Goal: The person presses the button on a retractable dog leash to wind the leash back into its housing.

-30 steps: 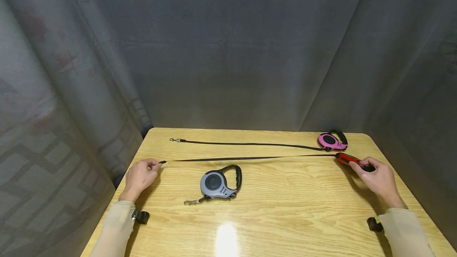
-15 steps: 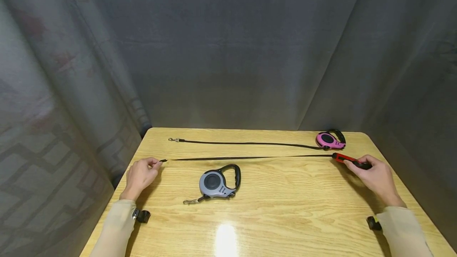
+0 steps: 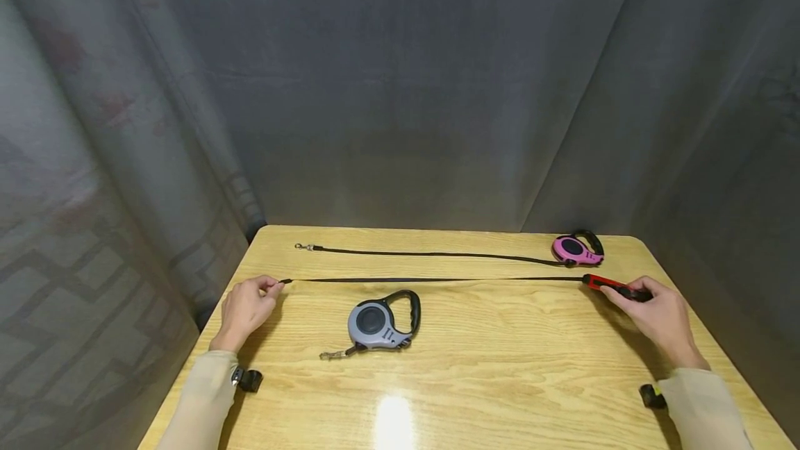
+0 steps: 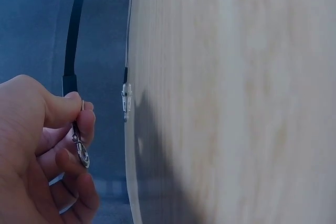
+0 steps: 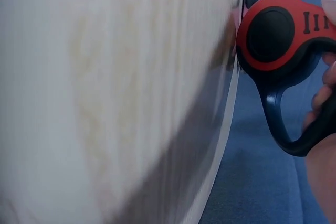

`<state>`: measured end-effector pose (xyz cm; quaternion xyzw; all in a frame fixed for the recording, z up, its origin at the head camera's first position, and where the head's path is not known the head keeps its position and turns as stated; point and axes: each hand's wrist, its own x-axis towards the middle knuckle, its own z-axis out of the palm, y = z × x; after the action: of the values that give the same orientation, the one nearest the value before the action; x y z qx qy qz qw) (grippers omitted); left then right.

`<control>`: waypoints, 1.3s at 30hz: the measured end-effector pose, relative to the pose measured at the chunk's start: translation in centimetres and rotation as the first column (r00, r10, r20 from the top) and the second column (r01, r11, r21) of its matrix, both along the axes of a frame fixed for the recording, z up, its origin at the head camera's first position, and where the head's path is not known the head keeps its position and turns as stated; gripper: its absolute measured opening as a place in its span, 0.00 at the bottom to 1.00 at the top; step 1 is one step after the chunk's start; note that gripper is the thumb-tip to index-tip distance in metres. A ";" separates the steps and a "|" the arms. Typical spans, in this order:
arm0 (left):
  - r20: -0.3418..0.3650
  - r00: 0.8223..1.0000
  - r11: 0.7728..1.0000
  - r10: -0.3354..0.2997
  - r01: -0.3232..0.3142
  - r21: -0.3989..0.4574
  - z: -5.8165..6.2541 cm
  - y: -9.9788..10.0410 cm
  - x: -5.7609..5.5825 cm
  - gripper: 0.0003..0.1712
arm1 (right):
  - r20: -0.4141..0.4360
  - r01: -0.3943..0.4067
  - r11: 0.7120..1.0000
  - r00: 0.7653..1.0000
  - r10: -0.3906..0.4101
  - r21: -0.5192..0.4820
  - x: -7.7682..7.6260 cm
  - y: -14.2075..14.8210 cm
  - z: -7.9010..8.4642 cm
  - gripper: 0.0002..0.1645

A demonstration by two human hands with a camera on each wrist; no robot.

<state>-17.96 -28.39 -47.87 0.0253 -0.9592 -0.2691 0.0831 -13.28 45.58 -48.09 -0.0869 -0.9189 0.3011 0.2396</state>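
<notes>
My left hand (image 3: pixel 248 311) pinches the clip end of a black leash strap (image 3: pixel 387 280) between thumb and fingers. In the left wrist view its metal snap hook (image 4: pixel 81 151) hangs by the fingers. At the right, my right hand (image 3: pixel 661 314) grips the black handle of a red retractable leash (image 5: pixel 278 30). The strap runs out of that casing straight across to the left hand, pulled nearly taut above the table. Nearer the front lies a grey retractable leash (image 3: pixel 370 320), its strap drawn in and its clip (image 3: pixel 333 355) pointing left.
A pink retractable leash (image 3: pixel 570 247) lies at the back right of the wooden table (image 3: pixel 500 380). Its black strap (image 3: pixel 431 253) stretches left along the back, ending in a metal clip (image 3: pixel 303 247). Grey curtains (image 3: pixel 400 89) hang behind and at both sides.
The right hand and the red leash have shifted slightly to the left. The strap stays stretched between both hands, and the left hand has barely moved.
</notes>
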 end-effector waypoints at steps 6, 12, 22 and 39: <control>-0.018 1.000 1.000 0.008 -0.008 0.005 -0.2 -0.1 0.0 0.13 | -0.006 0.012 1.000 1.000 -0.012 -0.008 0.3 -0.2 0.3 0.21; -0.028 1.000 1.000 0.009 -0.008 0.007 -0.4 -0.3 0.0 0.14 | -0.040 0.004 1.000 0.999 -0.005 -0.017 0.5 -0.4 0.4 0.20; -0.018 1.000 1.000 0.011 -0.011 0.007 -0.5 -0.7 0.1 0.14 | -0.059 0.009 1.000 0.998 -0.010 -0.025 0.4 -0.7 0.1 0.19; -0.025 1.000 1.000 0.011 -0.011 0.015 -0.3 -0.6 0.5 0.16 | -0.064 -0.032 0.999 0.997 0.031 -0.023 0.2 -1.1 0.1 0.18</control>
<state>-17.49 -28.95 -48.18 0.0278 -0.9559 -0.2761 0.0965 -13.09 44.45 -48.02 -0.0656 -0.9084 0.3184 0.2630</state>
